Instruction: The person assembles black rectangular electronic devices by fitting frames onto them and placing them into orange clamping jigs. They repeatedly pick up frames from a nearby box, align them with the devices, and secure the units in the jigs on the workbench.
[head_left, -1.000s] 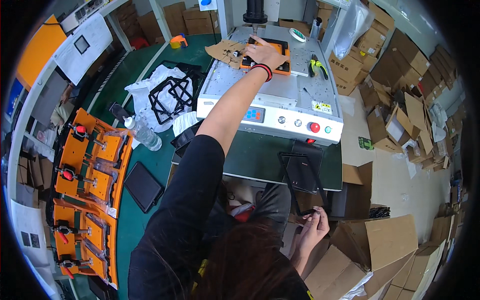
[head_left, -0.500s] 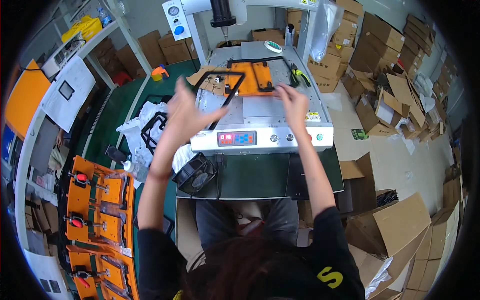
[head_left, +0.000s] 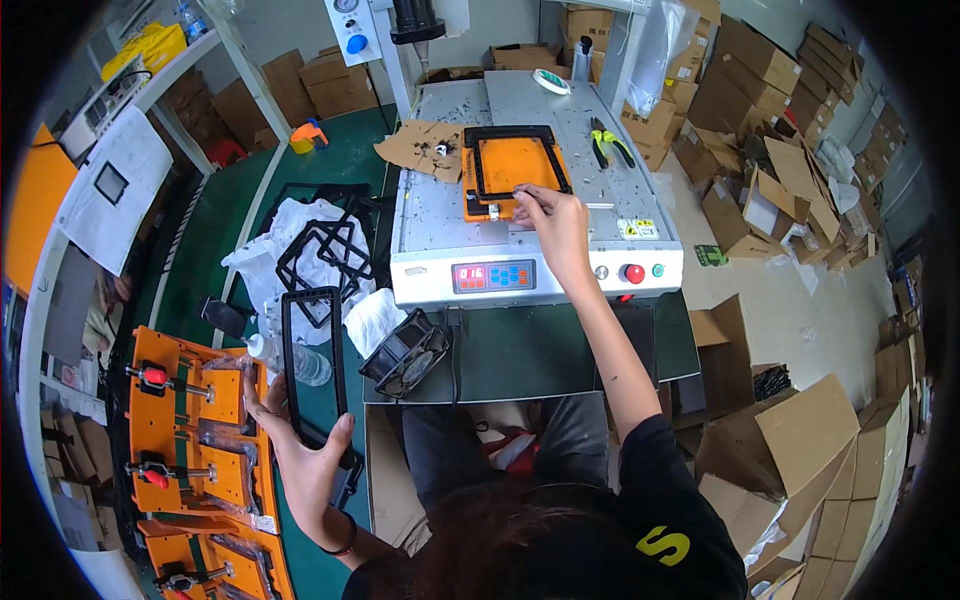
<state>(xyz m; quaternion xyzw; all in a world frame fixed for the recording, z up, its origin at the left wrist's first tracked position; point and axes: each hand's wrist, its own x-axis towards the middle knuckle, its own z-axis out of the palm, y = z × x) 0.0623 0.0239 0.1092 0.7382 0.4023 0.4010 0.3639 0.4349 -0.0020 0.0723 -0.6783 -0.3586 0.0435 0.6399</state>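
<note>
Right hand [head_left: 558, 228] stretched forward, left hand [head_left: 308, 468] nearer

Bright, even indoor light, cool white; source out of view. Shadows soft and weak, darker under the table [head_left: 545, 345]. Pale floor [head_left: 800, 335] shows a mild sheen. Glare on the clear plastic bag [head_left: 655, 65] and water bottle [head_left: 312, 368]. Red digits glow on the display [head_left: 470, 276]. Black shirt [head_left: 680, 490] and hair [head_left: 490, 540] lose detail. Center fairly sharp, right fingers [head_left: 538, 205] readable. Strong fisheye: shelf posts lean and bow, corners go black, cardboard boxes [head_left: 880, 430] at the right rim look dim, soft, squeezed.
</note>
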